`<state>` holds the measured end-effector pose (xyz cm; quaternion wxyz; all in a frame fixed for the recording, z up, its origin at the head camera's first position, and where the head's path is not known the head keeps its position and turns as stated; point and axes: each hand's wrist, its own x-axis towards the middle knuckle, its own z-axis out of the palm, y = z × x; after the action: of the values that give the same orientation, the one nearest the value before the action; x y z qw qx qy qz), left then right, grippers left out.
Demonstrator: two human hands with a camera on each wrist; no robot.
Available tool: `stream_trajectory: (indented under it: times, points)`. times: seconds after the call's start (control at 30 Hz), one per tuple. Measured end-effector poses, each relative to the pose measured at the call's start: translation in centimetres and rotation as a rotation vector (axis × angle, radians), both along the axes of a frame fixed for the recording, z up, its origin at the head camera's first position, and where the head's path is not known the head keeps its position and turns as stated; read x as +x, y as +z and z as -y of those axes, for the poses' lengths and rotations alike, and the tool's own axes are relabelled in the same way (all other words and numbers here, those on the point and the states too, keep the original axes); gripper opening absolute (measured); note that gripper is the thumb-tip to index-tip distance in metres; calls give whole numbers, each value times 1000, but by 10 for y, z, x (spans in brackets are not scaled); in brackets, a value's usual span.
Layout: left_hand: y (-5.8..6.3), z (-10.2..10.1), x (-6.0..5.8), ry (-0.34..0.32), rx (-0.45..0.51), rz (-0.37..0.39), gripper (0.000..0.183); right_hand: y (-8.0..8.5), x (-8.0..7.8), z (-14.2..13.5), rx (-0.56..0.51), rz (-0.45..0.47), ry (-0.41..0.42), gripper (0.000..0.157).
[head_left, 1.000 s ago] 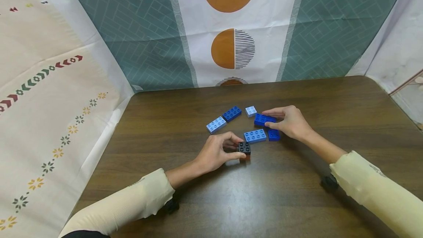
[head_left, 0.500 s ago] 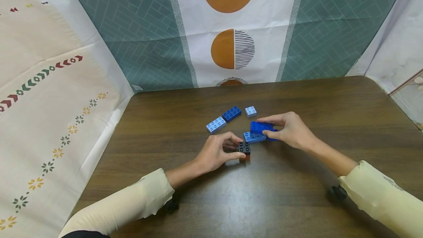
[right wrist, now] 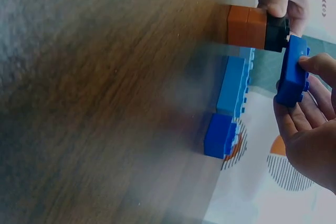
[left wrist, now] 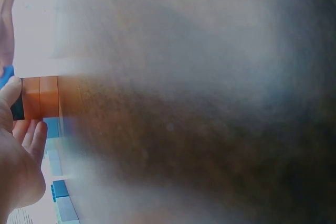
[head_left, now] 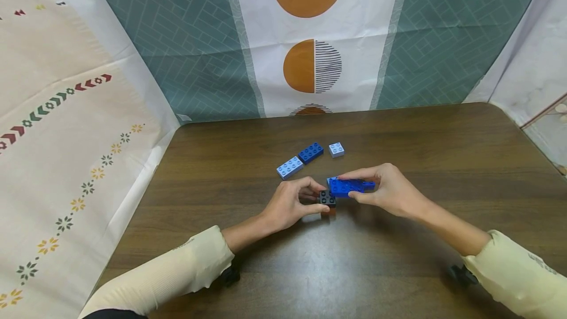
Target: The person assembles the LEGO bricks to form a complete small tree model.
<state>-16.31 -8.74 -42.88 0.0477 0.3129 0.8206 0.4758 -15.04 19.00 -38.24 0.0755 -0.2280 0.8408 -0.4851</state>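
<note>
My left hand point(head_left: 294, 203) pinches a stack of building bricks by its top piece, a black brick point(head_left: 327, 197) with studs. Under that sit two orange bricks point(right wrist: 247, 26), the lower one standing on the table. Between thumb and fingers my right hand point(head_left: 391, 192) holds a long blue brick point(head_left: 342, 189). In the right wrist view this brick is tilted, studs facing away from the table, one end at the edge of the black brick's studs. Whether the two touch I cannot tell. A lighter blue brick point(right wrist: 230, 85) and a short blue brick point(right wrist: 216, 135) lie beneath, partly hidden in the head view.
Farther back on the brown table point(head_left: 221, 156) lie a pale blue long brick point(head_left: 290, 167), a dark blue long brick point(head_left: 311, 152) and a small pale blue brick point(head_left: 336, 149). Patterned cloth point(head_left: 208, 43) hangs behind the table's far edge.
My right hand has lifted the long blue brick from among the others and brought it left and nearer, beside the top of the stack. The left hand and stack have stayed put.
</note>
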Motion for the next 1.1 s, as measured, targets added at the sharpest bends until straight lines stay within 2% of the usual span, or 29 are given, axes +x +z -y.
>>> stream_trajectory:
  times: [0.37, 0.7, 1.1]
  points:
    - [0, 0, 0, 6, -15, 4, 33, 3, 7, 4, 74, -33, 5, 38]
    - [1, 0, -1, -1, -11, 4, 32, 11, 11, 10, 153, -131, 44, 37]
    - [1, 2, -2, -11, -6, -2, 32, 13, 9, 13, 175, -104, 89, 39]
